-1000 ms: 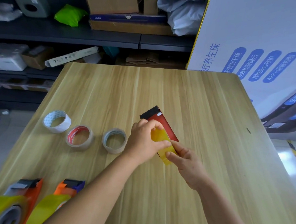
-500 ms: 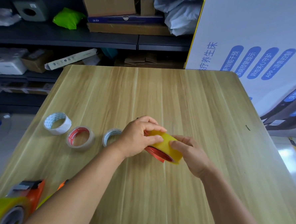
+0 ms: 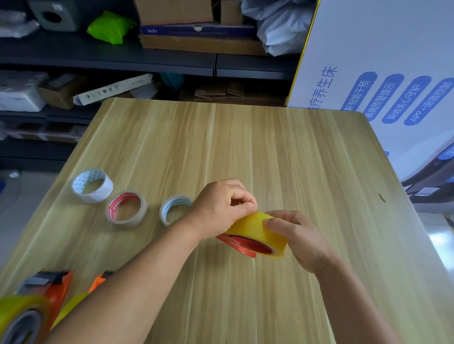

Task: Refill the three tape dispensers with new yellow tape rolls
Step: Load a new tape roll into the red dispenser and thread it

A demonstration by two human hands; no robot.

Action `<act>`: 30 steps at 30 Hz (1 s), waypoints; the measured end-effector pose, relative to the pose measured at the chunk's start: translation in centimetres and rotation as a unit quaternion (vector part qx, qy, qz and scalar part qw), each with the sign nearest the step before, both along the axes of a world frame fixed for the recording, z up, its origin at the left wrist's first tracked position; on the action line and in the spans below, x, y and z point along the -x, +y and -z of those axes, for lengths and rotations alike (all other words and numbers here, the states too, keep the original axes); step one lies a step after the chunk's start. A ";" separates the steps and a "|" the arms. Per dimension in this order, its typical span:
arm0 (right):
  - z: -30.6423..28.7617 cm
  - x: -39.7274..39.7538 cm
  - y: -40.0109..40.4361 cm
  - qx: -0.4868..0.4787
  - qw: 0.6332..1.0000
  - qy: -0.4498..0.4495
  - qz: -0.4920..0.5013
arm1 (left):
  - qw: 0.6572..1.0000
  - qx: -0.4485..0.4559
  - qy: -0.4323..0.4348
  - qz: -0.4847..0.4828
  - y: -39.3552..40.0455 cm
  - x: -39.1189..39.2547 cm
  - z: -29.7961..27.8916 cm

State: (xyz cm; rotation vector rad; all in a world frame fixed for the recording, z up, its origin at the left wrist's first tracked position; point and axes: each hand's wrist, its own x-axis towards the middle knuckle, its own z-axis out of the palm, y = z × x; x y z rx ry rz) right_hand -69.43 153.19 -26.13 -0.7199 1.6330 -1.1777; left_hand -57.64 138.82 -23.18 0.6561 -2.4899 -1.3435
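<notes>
**Over table centre: both hands on yellow roll**

On the head view we see the left hand pinching the top edge of the yellow tape roll with red core, the right hand gripping its right side, above the light wooden table. Two orange tape dispensers loaded with yellow tape sit bottom-left.

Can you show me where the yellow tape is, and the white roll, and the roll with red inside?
yellow tape roll (image 3: 254, 225): head view, on its yellow outer band between the hands.
white roll (image 3: 101, 190): head view, on its outer wall.
red-cored roll (image 3: 117, 205): head view, on its red inner ring.
</notes>
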 end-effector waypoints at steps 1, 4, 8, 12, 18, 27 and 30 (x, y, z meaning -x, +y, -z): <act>0.1 -0.1 0.1 0.003 1.000 -0.010 0.005 | 1.000 0.016 0.007 0.003 0.3 -0.1 0.1; 0.4 -0.3 0.4 0.002 0.999 -0.032 0.026 | 0.998 0.061 0.009 0.023 0.6 -0.3 0.9; 0.6 -0.4 0.5 -0.002 0.999 -0.044 0.031 | 0.999 0.041 -0.001 0.030 0.6 -0.8 1.5; 0.3 -0.4 0.4 0.007 0.996 -0.077 0.045 | 0.999 -0.031 0.011 0.001 0.6 -1.2 1.2; -0.1 -0.7 0.0 -0.012 0.998 -0.024 0.059 | 0.998 -0.028 -0.051 0.007 0.0 -1.2 0.7; -0.2 -2.0 -0.9 -0.022 0.992 0.093 0.084 | 0.984 -0.112 -0.037 -0.133 1.1 0.0 1.1; 0.1 -2.2 -1.0 -0.022 0.988 0.114 0.098 | 0.967 -0.137 -0.060 -0.207 1.4 0.1 0.9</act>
